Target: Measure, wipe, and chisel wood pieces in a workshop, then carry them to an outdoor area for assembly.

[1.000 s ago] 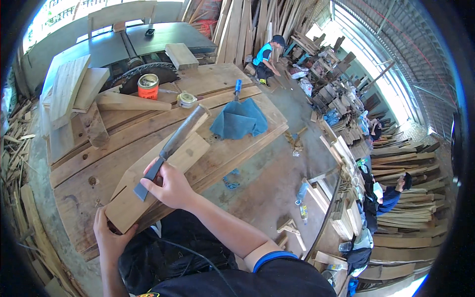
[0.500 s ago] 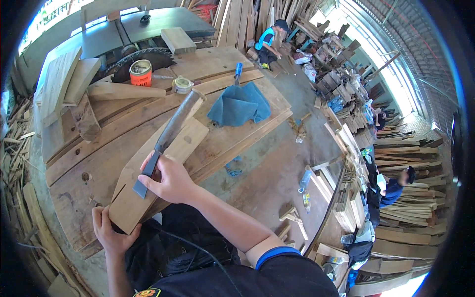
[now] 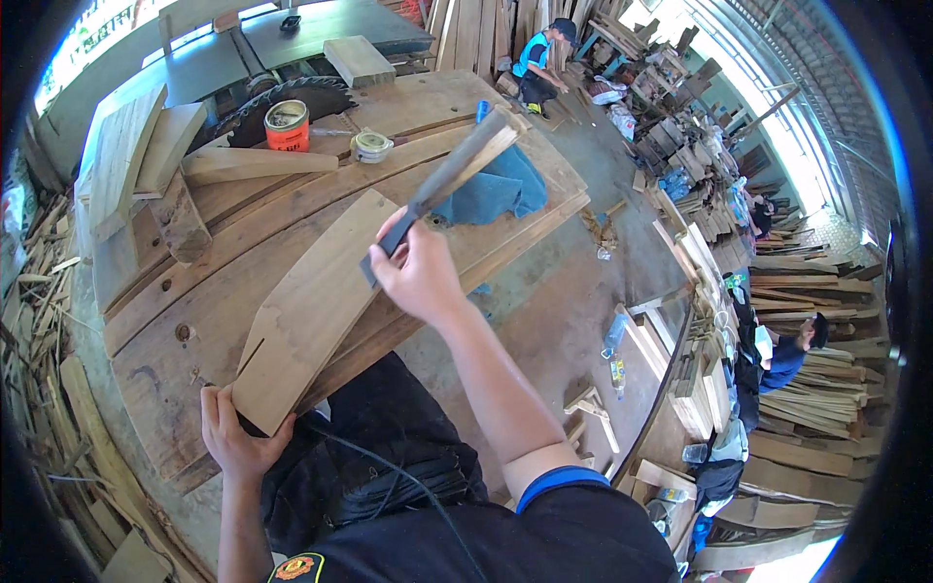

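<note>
My right hand (image 3: 425, 274) grips a chisel (image 3: 459, 167) by its dark flat blade. The long wooden handle slants up and away to the right. Its blade end lies at the right edge of a pale wooden board (image 3: 309, 316); whether it touches the wood I cannot tell. That board tapers, has a narrow dark slot, and lies slantwise along the workbench edge. Around the board's near corner, my left hand (image 3: 245, 434) is closed, thumb on one side and fingers on the other.
On the workbench (image 3: 146, 379) are an orange can (image 3: 287, 128), a small round tin (image 3: 370, 147), a blue cloth (image 3: 501, 189) and several wood pieces (image 3: 160, 151). A toothed saw blade (image 3: 248, 121) rises beyond. One person (image 3: 537, 63) crouches at the back; another (image 3: 785, 364) is at right.
My right hand has carried the chisel up and to the right along the board, away from the slotted end. My left hand keeps its hold on the board's near corner.
</note>
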A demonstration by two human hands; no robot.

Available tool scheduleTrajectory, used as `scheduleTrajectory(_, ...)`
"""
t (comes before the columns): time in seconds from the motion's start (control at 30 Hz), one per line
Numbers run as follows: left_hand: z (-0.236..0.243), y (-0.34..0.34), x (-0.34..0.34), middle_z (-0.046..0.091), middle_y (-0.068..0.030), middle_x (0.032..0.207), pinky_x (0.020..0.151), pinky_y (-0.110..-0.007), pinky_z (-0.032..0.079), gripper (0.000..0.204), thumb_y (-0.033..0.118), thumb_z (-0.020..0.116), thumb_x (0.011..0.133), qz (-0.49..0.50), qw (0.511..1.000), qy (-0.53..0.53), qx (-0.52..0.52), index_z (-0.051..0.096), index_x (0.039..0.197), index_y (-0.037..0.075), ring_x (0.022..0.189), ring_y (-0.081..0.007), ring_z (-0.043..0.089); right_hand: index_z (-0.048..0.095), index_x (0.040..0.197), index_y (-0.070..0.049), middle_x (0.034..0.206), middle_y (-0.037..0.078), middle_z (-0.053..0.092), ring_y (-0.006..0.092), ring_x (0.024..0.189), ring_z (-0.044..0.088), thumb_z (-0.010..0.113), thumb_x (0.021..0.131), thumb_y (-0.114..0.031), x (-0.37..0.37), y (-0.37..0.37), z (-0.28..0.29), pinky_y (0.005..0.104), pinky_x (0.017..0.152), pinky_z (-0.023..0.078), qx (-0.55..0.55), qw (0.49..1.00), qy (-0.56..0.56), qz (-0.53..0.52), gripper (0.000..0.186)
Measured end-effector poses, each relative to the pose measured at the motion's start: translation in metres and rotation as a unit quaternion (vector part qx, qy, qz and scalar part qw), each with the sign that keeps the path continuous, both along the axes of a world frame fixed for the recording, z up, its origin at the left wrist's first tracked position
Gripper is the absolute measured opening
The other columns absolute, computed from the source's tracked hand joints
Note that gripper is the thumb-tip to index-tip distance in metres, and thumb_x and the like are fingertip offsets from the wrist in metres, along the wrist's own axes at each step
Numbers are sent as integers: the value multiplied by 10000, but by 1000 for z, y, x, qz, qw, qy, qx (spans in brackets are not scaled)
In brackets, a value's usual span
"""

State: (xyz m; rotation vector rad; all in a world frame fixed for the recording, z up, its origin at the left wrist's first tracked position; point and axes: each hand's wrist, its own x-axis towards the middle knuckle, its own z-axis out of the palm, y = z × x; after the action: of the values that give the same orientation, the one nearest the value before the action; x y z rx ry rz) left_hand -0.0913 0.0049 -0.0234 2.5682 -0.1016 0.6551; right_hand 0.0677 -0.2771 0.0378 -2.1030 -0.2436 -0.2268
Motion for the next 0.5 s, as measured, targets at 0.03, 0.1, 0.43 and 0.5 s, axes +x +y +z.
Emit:
scheduleTrajectory(0.03,0,0,0,510,-184,970,723,-469,488,713,451,875,639,3,1000,3,2,583,1092,-17,870,-411,573,600,997,-31,769,87,658,168,699,672,736,889,-92,2,-3,1,315,666,536,24,998,27,-48,184)
scheduleTrajectory(0.1,0,-1,0,514,-185,981,724,-471,489,714,448,877,637,2,1000,11,-4,582,1093,-17,876,-413,576,591,1011,-25,767,93,666,170,678,681,727,894,-66,-3,-1,-2,314,658,543,4,999,-11,-42,183)
scheduleTrajectory(0.43,-8,0,-3,523,-213,1026,768,-500,489,711,420,888,629,17,1000,21,-3,573,1090,-20,923,-444,573,604,1037,-17,802,75,687,144,737,696,748,893,-36,-24,-4,-10,319,645,555,55,993,23,-102,204)
scheduleTrajectory(0.5,-5,2,-2,523,-210,1018,754,-495,490,720,428,891,625,15,1000,-15,23,572,1087,-22,916,-440,579,599,1036,-20,802,68,682,135,746,700,737,900,-25,-20,-15,-5,312,637,557,96,989,55,-97,194)
